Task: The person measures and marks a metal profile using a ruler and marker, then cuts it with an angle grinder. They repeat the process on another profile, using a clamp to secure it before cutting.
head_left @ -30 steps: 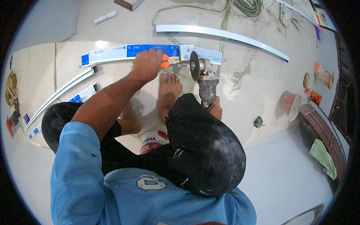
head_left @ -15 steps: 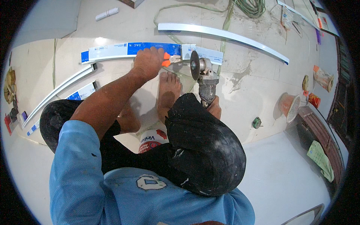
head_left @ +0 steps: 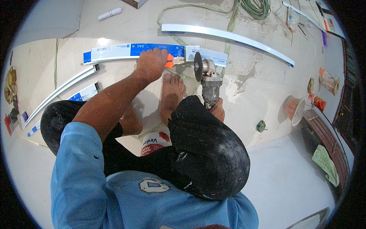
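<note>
My left hand (head_left: 151, 65) is closed over the near edge of a long white strip with blue-and-white film (head_left: 110, 52), which lies on the floor ahead of me. Out of its right side sticks an orange-and-metal hand tool (head_left: 170, 61), its kind partly hidden by the fingers. A short white piece (head_left: 192, 49) sits at the strip's right part. In my right hand (head_left: 218, 110) is an angle grinder (head_left: 211, 86), wrapped by the fingers below its body. The grinder's disc (head_left: 198, 66) stands upright close to the strip's near edge; whether they touch I cannot tell.
Another white strip (head_left: 228, 36) lies farther off, below a coil of green hose (head_left: 254, 7). Two more strips (head_left: 57, 95) rest at left. A paint bucket (head_left: 157, 143) stands between my legs, near my bare foot (head_left: 171, 91). At right are a dirty tub (head_left: 294, 108) and a small green object (head_left: 261, 126).
Both hands, the grinder and the strip keep their places. The whole picture has only shifted by a few pixels.
</note>
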Tool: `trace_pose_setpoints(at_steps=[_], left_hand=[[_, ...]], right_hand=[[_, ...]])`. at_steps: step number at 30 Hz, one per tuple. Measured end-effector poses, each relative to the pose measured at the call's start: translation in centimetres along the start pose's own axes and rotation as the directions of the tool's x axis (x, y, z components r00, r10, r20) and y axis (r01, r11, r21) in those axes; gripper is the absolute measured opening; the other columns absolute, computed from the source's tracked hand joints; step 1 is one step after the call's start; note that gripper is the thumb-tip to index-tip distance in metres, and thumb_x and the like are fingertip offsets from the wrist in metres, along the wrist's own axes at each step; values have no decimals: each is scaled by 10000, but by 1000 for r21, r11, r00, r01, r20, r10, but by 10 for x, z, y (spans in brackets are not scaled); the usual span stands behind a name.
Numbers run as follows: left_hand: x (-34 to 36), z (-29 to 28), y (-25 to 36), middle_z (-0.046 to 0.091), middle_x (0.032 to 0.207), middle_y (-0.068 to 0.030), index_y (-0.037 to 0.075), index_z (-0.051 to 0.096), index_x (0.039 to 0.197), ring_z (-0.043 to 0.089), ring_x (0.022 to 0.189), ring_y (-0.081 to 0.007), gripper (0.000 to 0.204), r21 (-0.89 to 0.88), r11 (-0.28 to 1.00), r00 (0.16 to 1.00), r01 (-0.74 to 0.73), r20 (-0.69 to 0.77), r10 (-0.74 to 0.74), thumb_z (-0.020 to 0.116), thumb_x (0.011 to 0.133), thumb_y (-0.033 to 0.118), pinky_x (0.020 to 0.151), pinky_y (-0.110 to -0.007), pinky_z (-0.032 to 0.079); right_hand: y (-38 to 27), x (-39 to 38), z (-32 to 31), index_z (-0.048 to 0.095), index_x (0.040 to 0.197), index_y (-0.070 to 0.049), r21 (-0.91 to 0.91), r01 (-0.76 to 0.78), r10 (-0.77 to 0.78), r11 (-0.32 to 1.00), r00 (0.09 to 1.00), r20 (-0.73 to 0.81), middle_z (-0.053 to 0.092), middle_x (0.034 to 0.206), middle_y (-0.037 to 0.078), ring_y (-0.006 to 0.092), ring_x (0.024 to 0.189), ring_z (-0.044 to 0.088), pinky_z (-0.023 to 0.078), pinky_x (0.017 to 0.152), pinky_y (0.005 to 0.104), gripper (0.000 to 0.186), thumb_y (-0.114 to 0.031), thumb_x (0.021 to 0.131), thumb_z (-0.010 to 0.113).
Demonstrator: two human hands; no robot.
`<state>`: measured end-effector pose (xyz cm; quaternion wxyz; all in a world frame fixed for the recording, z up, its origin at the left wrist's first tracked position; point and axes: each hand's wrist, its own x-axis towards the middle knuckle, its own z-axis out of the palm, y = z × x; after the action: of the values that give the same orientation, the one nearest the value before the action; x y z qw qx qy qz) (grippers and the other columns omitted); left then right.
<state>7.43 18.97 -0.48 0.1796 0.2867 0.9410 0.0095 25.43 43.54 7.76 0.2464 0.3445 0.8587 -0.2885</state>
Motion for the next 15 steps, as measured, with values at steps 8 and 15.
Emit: trace_pose_setpoints(at_steps=[8, 15], left_hand=[[-1, 5, -2, 719, 1010, -161, 55, 642, 1121, 770, 894, -318, 244, 13, 1000, 1000, -12, -10, 12, 744, 925, 158, 733, -488, 617], [-4, 8, 0, 696, 985, -177, 43, 596, 1119, 746, 900, -351, 332, -41, 999, 1000, -3, -12, 3, 782, 857, 125, 745, -502, 606]], right_hand=[[-1, 1, 1, 505, 1223, 32, -10, 9, -9, 1000, 1000, 2, 755, 985, 321, 486, 968, 783, 611, 822, 529, 616, -324, 909, 898], [-4, 2, 0, 507, 1219, 35, -18, 17, -17, 1000, 1000, -8, 753, 979, 322, 487, 965, 782, 609, 820, 531, 620, -332, 908, 899]])
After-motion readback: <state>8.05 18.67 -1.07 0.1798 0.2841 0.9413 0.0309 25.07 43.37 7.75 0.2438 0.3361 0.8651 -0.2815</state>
